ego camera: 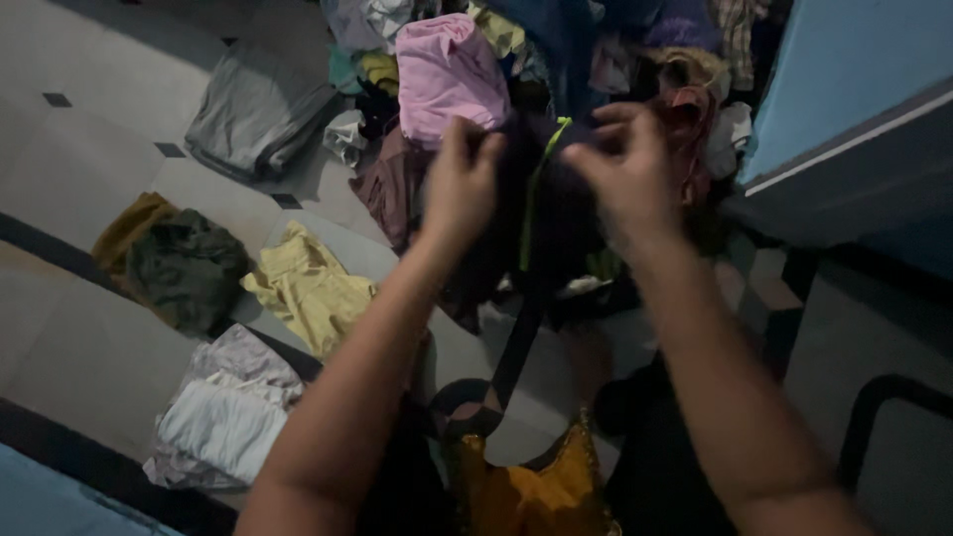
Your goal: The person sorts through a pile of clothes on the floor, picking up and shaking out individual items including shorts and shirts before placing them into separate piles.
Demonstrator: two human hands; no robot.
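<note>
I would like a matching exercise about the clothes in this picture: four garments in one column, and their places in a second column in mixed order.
Garments:
1. pink garment
2. yellow garment
3. grey folded garment
4. dark garment with a lime stripe

Places:
A. flat on the floor tiles, left of the left forearm
B. held up between the left hand and the right hand
C. on top of the clothes pile, above the left hand
D. alone on the floor, far upper left

Pairs: 1-C, 2-A, 3-D, 4-B
</note>
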